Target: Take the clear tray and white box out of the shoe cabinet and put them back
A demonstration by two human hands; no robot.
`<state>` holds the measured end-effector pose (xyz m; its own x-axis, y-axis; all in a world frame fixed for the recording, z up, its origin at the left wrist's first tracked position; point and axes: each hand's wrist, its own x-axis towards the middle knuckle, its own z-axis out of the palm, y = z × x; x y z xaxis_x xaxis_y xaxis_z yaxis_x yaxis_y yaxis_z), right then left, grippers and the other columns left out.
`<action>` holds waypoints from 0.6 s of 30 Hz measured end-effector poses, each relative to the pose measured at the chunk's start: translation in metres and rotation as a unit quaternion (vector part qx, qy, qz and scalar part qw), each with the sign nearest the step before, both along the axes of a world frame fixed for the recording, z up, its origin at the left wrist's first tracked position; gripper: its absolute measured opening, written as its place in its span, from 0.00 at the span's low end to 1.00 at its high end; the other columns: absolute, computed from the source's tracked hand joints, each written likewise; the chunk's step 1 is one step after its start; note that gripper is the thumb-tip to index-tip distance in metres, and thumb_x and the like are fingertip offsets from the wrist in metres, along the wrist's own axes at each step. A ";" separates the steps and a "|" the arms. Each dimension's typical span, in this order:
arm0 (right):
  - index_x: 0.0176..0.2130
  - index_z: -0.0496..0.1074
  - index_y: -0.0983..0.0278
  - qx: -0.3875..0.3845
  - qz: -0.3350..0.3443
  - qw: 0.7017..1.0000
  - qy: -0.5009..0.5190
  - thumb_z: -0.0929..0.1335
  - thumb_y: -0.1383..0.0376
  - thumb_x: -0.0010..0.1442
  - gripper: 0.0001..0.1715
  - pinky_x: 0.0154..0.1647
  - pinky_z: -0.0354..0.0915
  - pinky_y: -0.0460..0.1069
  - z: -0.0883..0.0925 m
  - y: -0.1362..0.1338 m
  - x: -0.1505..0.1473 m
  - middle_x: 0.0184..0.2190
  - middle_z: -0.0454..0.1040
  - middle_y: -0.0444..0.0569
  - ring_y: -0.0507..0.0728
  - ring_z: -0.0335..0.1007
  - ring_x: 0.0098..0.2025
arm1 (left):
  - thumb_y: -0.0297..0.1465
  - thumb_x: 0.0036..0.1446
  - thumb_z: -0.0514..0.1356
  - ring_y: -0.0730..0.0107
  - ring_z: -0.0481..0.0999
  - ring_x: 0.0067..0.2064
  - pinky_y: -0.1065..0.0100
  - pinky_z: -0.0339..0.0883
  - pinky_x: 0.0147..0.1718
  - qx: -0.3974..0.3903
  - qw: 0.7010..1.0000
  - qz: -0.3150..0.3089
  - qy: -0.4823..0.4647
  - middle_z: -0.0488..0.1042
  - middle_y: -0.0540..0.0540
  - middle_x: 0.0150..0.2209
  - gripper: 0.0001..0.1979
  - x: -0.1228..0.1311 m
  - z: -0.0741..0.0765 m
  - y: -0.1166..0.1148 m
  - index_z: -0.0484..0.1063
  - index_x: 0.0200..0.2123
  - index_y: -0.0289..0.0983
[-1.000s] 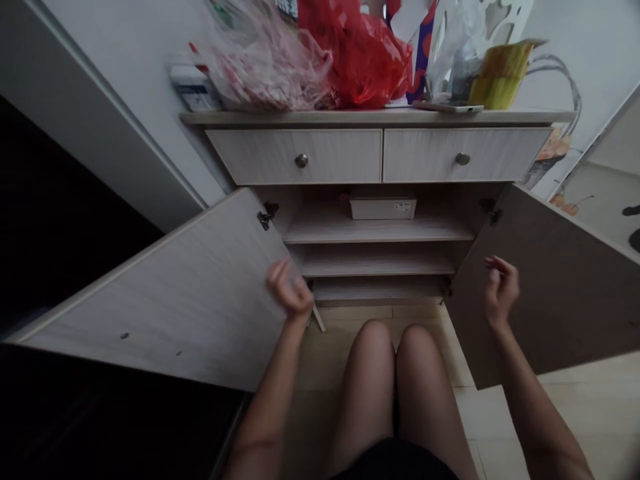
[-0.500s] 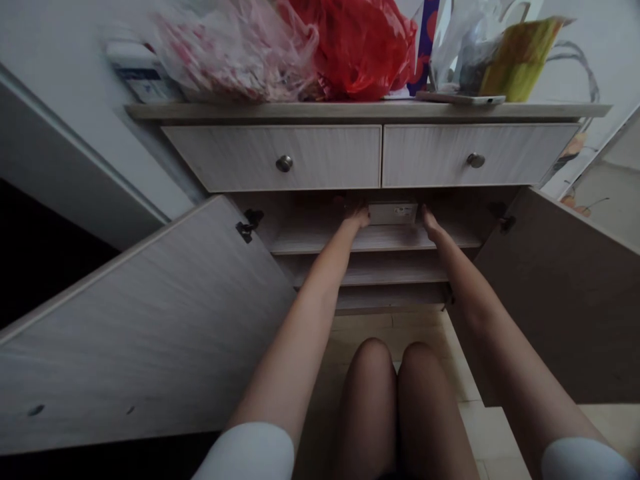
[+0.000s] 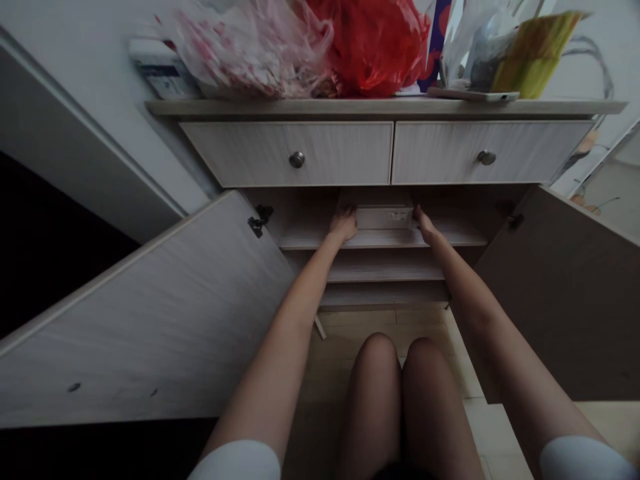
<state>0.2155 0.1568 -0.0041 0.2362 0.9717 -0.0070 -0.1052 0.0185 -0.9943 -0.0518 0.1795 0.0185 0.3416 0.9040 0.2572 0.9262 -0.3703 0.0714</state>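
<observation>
A pale box (image 3: pixel 377 217) with a small printed label on its front rests on the top shelf (image 3: pixel 390 239) inside the cabinet. My left hand (image 3: pixel 345 223) grips the box's left end, its fingers curled at the front corner. Against the opposite end presses my right hand (image 3: pixel 424 224), with the fingers reaching back along the side. The back of the box lies in shadow under the drawers.
Open cabinet doors stand at left (image 3: pixel 165 320) and right (image 3: pixel 560 307). Two drawers with round knobs (image 3: pixel 297 159) are above. On the cabinet top (image 3: pixel 350 108) sit a red plastic bag (image 3: pixel 373 50), a clear bag (image 3: pixel 250 53), a white bottle (image 3: pixel 165 70) and a yellow packet (image 3: pixel 535 57).
The box has come forward on the shelf, so more of its top shows. My left hand has shifted a little left along with it. The camera view has moved slightly.
</observation>
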 end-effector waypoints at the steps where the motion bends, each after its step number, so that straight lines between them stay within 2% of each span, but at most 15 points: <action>1: 0.55 0.71 0.59 0.000 0.010 1.000 0.008 0.57 0.47 0.68 0.29 0.66 0.54 0.63 0.000 -0.006 -0.006 0.55 0.74 0.50 0.61 0.59 0.65 | 0.27 0.61 0.47 0.53 0.55 0.69 0.53 0.49 0.66 0.007 1.000 0.001 0.001 0.55 0.35 0.69 0.31 -0.010 0.000 -0.006 0.53 0.68 0.31; 5: 0.54 0.72 0.59 -0.007 0.051 0.999 0.008 0.59 0.50 0.68 0.25 0.67 0.50 0.63 0.002 -0.024 -0.035 0.57 0.72 0.51 0.60 0.59 0.65 | 0.26 0.60 0.46 0.56 0.58 0.68 0.55 0.45 0.68 0.012 0.999 0.019 0.030 0.58 0.35 0.68 0.30 -0.049 0.006 -0.030 0.55 0.67 0.30; 10: 0.54 0.73 0.62 -0.003 0.102 0.995 -0.012 0.58 0.54 0.69 0.24 0.69 0.45 0.62 0.002 -0.036 -0.075 0.61 0.69 0.52 0.59 0.59 0.65 | 0.24 0.59 0.45 0.54 0.65 0.63 0.53 0.44 0.67 0.014 0.995 0.059 0.084 0.63 0.33 0.64 0.29 -0.086 0.017 -0.055 0.59 0.64 0.28; 14: 0.53 0.73 0.60 0.007 0.146 0.989 0.013 0.60 0.50 0.68 0.25 0.69 0.46 0.63 -0.001 -0.040 -0.099 0.58 0.71 0.52 0.61 0.58 0.65 | 0.25 0.60 0.44 0.54 0.71 0.58 0.53 0.48 0.66 0.026 0.986 0.084 0.140 0.70 0.32 0.59 0.26 -0.109 0.024 -0.065 0.65 0.59 0.28; 18: 0.52 0.74 0.59 0.004 0.204 0.978 0.029 0.59 0.48 0.67 0.26 0.67 0.48 0.64 -0.005 -0.041 -0.112 0.55 0.74 0.52 0.62 0.58 0.65 | 0.28 0.63 0.42 0.52 0.74 0.55 0.52 0.52 0.64 0.014 0.980 0.122 0.156 0.74 0.29 0.53 0.24 -0.127 0.032 -0.067 0.70 0.53 0.26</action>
<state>0.1040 0.1155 -0.0087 -0.1728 0.9849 -0.0012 -0.1617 -0.0296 -0.9864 -0.1786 0.1127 0.0508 0.1830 0.9623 0.2013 0.9624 -0.1335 -0.2368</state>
